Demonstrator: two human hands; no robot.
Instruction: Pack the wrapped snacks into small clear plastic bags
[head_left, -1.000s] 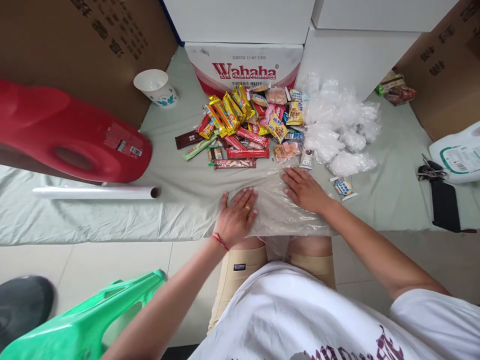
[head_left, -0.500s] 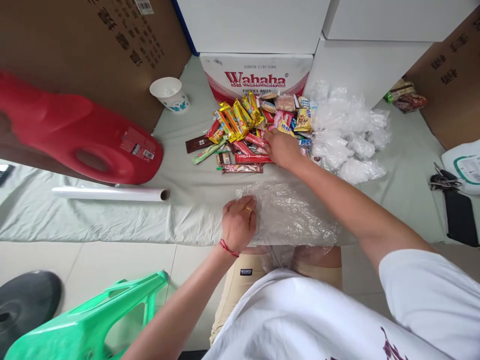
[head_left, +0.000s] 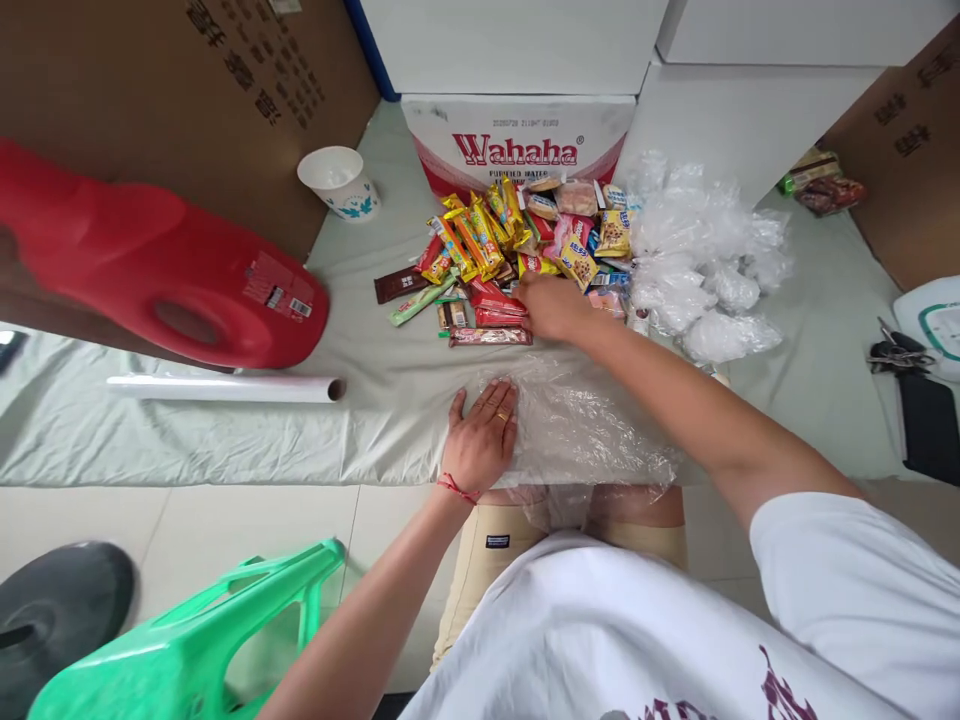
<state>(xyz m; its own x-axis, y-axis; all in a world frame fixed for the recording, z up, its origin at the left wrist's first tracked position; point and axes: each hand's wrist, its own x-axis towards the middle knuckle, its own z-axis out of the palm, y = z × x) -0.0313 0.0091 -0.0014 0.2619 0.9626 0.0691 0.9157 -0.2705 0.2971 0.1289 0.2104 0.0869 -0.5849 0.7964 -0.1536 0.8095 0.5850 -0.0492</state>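
Observation:
My left hand [head_left: 481, 432] lies flat with fingers stretched on the left edge of a thin clear plastic sheet [head_left: 589, 435], pressing it to the cloth. The sheet droops over the table's front edge onto my lap. My right hand [head_left: 555, 305] reaches into a pile of small wrapped snacks, fingers curled at the right end of red snack bars [head_left: 499, 303]; the fingertips are partly hidden. In front of these bars is a brown-red bar [head_left: 491, 337]. Yellow snack sticks [head_left: 480, 235] are heaped behind, with yellow cookie packets [head_left: 577, 262] just beyond my right hand.
Clear plastic bundles [head_left: 701, 260] are heaped right of the snacks. A white carton [head_left: 517, 140] stands behind. Leftward are a paper cup [head_left: 341, 183], a red jug [head_left: 172, 270] and a white roll [head_left: 225, 388]. Keys [head_left: 900, 350] and a black phone-like object [head_left: 928, 430] lie far right.
My left hand has flattened and its fingers have stretched forward. My right hand has shifted slightly down and left among the red bars, which now lie closer together.

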